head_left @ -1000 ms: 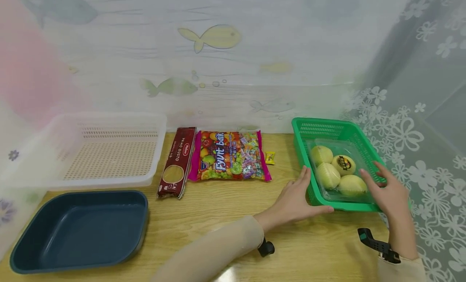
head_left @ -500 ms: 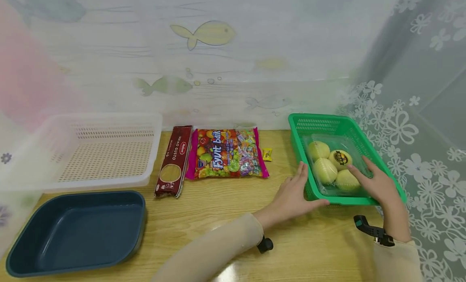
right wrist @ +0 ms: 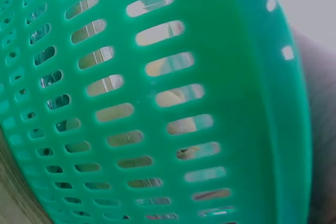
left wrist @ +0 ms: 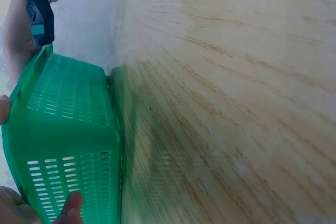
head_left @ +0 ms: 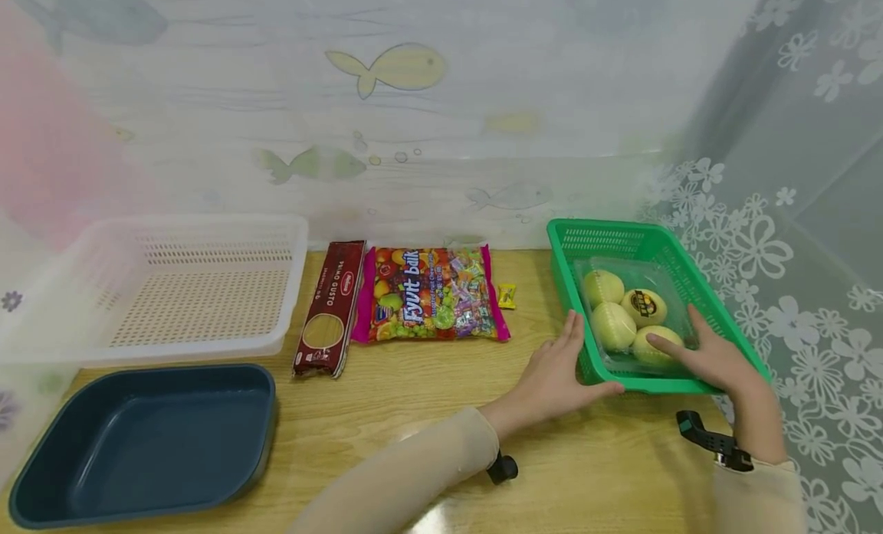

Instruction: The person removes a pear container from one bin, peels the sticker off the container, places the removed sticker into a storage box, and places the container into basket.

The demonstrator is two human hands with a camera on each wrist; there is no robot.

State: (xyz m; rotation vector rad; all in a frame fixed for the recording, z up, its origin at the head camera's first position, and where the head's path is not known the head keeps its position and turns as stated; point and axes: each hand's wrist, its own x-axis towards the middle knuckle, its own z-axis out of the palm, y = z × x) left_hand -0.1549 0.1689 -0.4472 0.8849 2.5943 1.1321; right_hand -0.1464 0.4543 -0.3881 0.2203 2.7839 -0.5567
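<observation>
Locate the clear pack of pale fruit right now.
In the head view, the fruit pack sits inside the green basket at right, next to the right hand.

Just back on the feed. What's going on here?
A person has both hands at the green basket, where a pack of fruit lies. The left hand touches the basket's left side; the right hand reaches in over the rim, its thumb above the fruit. I can't tell whether it touches the pack. Spaghetti and a candy bag lie on the table, with a white basket and blue tub further left.
</observation>
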